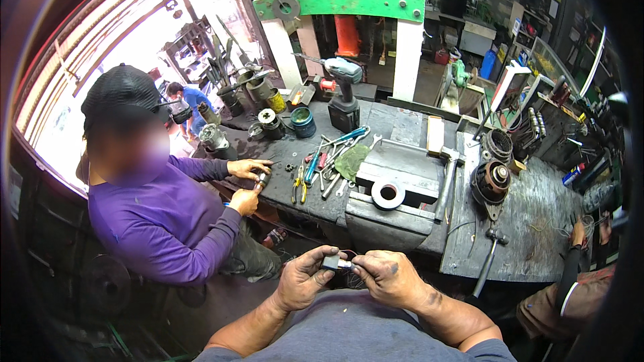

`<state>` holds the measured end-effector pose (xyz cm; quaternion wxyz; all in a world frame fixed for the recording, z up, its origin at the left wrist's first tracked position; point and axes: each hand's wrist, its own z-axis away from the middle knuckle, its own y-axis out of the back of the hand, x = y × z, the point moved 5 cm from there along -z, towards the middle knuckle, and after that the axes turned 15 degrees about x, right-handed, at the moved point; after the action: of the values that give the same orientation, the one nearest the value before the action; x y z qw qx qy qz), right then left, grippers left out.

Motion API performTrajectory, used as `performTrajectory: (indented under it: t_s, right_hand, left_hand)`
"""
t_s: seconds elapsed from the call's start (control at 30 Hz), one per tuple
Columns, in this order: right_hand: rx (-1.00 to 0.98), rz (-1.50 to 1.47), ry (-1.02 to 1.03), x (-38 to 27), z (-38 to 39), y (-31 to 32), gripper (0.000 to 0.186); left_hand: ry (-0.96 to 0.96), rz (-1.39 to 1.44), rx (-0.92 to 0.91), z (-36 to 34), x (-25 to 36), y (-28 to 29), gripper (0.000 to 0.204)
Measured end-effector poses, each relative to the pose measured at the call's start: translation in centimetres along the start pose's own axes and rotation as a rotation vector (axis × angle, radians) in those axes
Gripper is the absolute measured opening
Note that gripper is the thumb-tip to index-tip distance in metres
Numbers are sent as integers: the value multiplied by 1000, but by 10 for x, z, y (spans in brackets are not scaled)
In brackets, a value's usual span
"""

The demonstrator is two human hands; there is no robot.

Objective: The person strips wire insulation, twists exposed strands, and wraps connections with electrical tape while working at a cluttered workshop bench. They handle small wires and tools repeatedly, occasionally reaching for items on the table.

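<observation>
My left hand [303,281] pinches a small dark rectangular block [331,263] between thumb and fingers, in front of my chest. A short pale metal-looking end [345,264] sticks out of the block toward the right. My right hand [390,280] is closed at that end, its fingertips pressed together. A thin reddish wire [349,251] loops just above the fingertips. The block's exact kind is too small to tell. Both hands are held near the bench's front edge, below a bench vise [392,224] with a metal ring [388,194] resting on it.
On the bench lie wrenches and pliers [300,184], a green cloth [352,161], a cordless impact wrench [343,94] and a hammer [493,255]. A motor part [491,181] stands at right. A co-worker in purple [157,214] works at left; another person's arm [573,261] reaches in at right.
</observation>
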<state>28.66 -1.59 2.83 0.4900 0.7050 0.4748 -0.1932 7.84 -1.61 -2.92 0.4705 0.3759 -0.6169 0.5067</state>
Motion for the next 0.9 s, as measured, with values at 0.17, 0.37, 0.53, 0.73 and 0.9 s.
performTrajectory:
  t_s: [0.17, 0.37, 0.53, 0.73, 0.9]
  right_hand:
    - [-4, 45, 17, 3, 0, -4, 14]
    - [31, 21, -22, 4, -2, -5, 14]
    - [1, -233, -203, 25, -12, -19, 21]
    - [-252, -593, -700, 52, 12, -50, 32]
    - [-148, -459, -468, 44, 12, -50, 33]
  left_hand:
    - [-32, -76, 4, -6, 2, -5, 47]
    - [-20, -134, 0, -10, 8, -9, 48]
    - [-24, 35, 137, -38, 21, -2, 49]
    - [79, 277, 225, -58, 18, 0, 65]
    - [269, 91, 165, -30, -17, -33, 44]
